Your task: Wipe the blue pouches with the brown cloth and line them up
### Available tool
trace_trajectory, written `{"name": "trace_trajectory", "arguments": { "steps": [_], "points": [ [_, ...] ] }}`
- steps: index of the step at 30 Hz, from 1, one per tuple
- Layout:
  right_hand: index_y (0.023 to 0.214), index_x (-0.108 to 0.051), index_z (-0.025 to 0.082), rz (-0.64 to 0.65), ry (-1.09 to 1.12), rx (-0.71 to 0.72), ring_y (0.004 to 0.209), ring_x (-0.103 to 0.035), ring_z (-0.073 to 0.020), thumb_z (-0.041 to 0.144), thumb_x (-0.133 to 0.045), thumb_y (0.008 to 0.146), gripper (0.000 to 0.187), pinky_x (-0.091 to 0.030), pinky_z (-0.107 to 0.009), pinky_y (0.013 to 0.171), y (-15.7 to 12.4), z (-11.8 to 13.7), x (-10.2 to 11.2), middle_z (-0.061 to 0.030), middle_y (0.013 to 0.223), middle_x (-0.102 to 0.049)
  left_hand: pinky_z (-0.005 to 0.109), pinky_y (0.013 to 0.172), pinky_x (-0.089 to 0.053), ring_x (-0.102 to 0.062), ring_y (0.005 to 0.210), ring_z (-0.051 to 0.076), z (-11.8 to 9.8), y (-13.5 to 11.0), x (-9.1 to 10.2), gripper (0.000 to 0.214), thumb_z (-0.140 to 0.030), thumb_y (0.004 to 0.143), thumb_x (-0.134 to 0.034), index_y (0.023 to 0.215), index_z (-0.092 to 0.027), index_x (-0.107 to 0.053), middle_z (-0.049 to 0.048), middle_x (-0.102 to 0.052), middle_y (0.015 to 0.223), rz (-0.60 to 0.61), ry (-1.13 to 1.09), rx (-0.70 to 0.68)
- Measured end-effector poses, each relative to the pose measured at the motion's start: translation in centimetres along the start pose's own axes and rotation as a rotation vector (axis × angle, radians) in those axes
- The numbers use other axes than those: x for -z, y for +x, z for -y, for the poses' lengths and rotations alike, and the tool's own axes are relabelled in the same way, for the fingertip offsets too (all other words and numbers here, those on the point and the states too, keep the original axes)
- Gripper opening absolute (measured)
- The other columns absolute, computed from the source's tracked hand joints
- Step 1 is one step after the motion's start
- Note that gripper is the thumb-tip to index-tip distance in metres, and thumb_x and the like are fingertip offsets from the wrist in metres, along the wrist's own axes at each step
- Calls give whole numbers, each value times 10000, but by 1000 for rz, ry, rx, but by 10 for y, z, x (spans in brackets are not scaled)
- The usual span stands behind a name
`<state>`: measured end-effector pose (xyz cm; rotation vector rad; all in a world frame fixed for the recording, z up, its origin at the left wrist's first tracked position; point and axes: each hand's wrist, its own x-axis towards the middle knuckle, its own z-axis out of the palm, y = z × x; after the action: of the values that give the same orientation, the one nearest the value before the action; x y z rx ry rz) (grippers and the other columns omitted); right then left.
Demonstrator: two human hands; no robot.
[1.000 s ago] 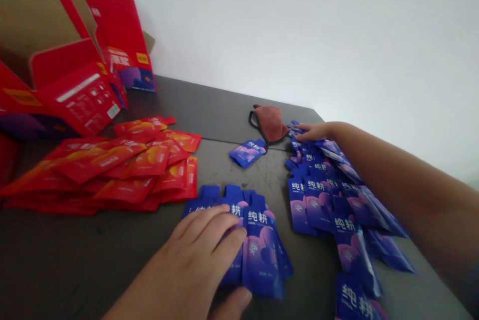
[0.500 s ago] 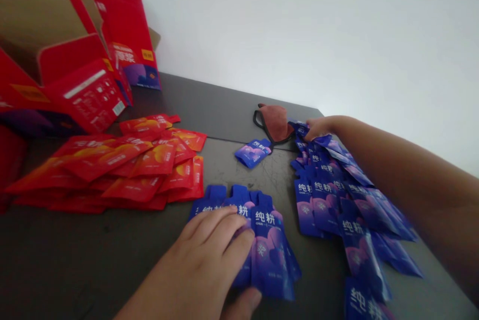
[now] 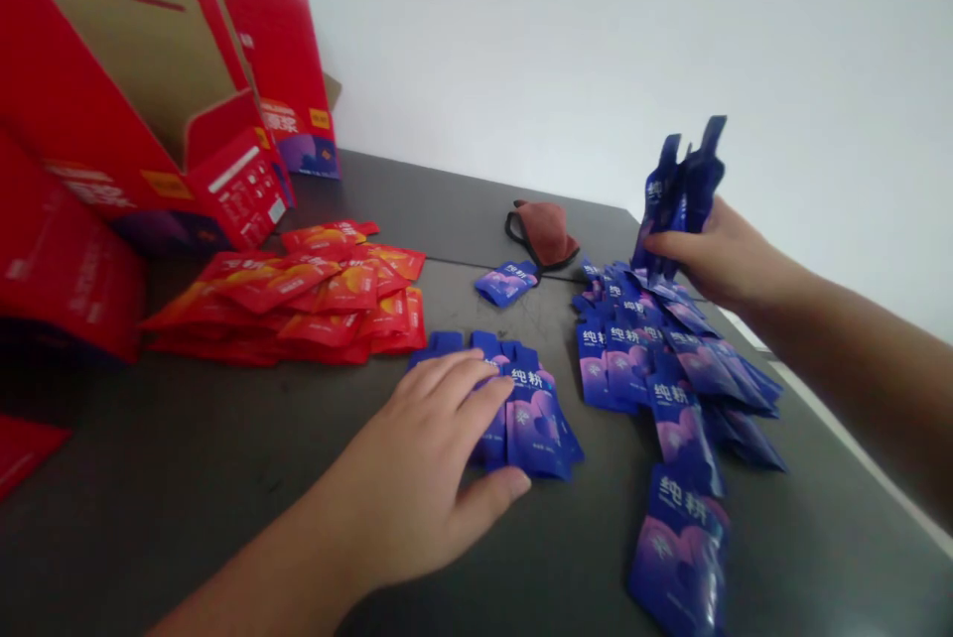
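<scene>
My left hand [image 3: 424, 458] lies with its fingers stretched over a small fanned stack of blue-purple pouches [image 3: 532, 419] at the middle of the table. Its thumb is spread to the side. At the right, my right hand [image 3: 707, 250] is closed around several blue pouches [image 3: 681, 191], held upright with their narrow tops pointing up. Below that hand spreads a larger pile of blue pouches [image 3: 632, 349], reaching toward the front edge of the view. One single blue pouch [image 3: 508, 282] lies apart, beside a brownish-pink face mask [image 3: 545, 235] with black straps.
To the left of the middle is a heap of red pouches [image 3: 313, 300]. Behind and beside it stand red cardboard boxes [image 3: 279, 71], one with its brown inside showing. A white wall [image 3: 483, 42] rises behind the grey table [image 3: 417, 191].
My right hand has lifted several blue pouches up off the far end of the right pile. My left hand stays on the middle stack, its thumb now off the pouches. The view has shifted.
</scene>
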<state>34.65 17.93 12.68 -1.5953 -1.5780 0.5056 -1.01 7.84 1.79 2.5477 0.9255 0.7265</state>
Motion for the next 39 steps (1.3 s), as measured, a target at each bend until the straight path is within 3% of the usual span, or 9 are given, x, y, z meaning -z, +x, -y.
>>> {"name": "trace_trajectory", "arguments": {
  "steps": [3, 6, 11, 14, 18, 22, 28, 34, 39],
  "points": [
    [1000, -730, 284, 119, 417, -95, 725, -690, -188, 296, -906, 674, 371, -598, -294, 652, -91, 35, -14, -20, 887, -718, 584, 1298, -374, -450, 1563, 340, -23, -9, 6, 568, -399, 1033, -642, 1553, -202, -529, 132, -553, 1632, -135, -168, 81],
    [1094, -783, 401, 211, 464, -206, 763, -737, -228, 399, -957, 701, 430, -647, -308, 655, -174, 55, -24, -10, 937, -760, 537, 1256, -457, -445, 1578, 311, -70, -20, 9, 740, -473, 1057, -630, 1704, -352, -292, 50, -426, 1738, -144, -548, 277],
    [970, -776, 343, 343, 451, -308, 825, -754, -291, 577, -842, 835, 278, -667, -373, 678, -239, 58, -50, -29, 913, -779, 510, 1281, -427, -463, 1568, 285, -126, -23, 1, 603, -400, 1128, -492, 1704, -347, -323, 43, -489, 1698, -54, -975, 287],
    [966, -721, 284, 310, 429, -262, 762, -716, -243, 552, -796, 896, 287, -633, -327, 633, -236, 61, -68, -18, 872, -757, 485, 1239, -474, -541, 1508, 285, -126, -23, -14, 488, -314, 1132, -419, 1617, -290, -470, 81, -576, 1624, -189, -898, 359],
    [999, -691, 264, 303, 245, -148, 781, -726, -252, 465, -830, 826, 299, -661, -373, 704, -225, 73, -80, -20, 859, -757, 377, 826, -648, -788, 1061, 287, -108, -29, -28, 247, -340, 1087, -499, 1260, -253, -653, 91, -803, 1128, -165, -761, 508],
    [1079, -672, 332, 211, 166, -150, 889, -743, -269, 394, -876, 744, 397, -669, -411, 812, -211, 69, -82, -2, 935, -752, 340, 667, -583, -760, 809, 246, -89, -32, -7, 186, -438, 1060, -552, 1065, -279, -649, 37, -770, 893, -276, -488, 572],
    [1094, -679, 283, 338, 393, -248, 872, -757, -265, 246, -833, 752, 377, -655, -373, 772, -161, 74, -101, -16, 957, -771, 463, 854, -594, -746, 975, 325, -37, -20, 34, 164, -382, 1049, -545, 1041, -256, -650, 100, -779, 1035, -401, -95, 693],
    [812, -648, 238, 539, 250, -357, 533, -616, -159, 252, -817, 716, 195, -502, -253, 474, -117, 94, -133, 17, 665, -699, 512, 1059, -572, -694, 1253, 365, -1, -17, 10, 512, -179, 963, -587, 1465, -108, -514, 249, -663, 1373, -412, -112, 685],
    [662, -606, 216, 608, 19, -416, 445, -489, -128, 344, -779, 780, 245, -346, -240, 378, -103, 92, -144, 5, 534, -594, 469, 1166, -518, -656, 1319, 310, -4, -14, 3, 468, -95, 958, -538, 1424, -102, -580, 221, -611, 1415, -472, -126, 616]
  ]
}}
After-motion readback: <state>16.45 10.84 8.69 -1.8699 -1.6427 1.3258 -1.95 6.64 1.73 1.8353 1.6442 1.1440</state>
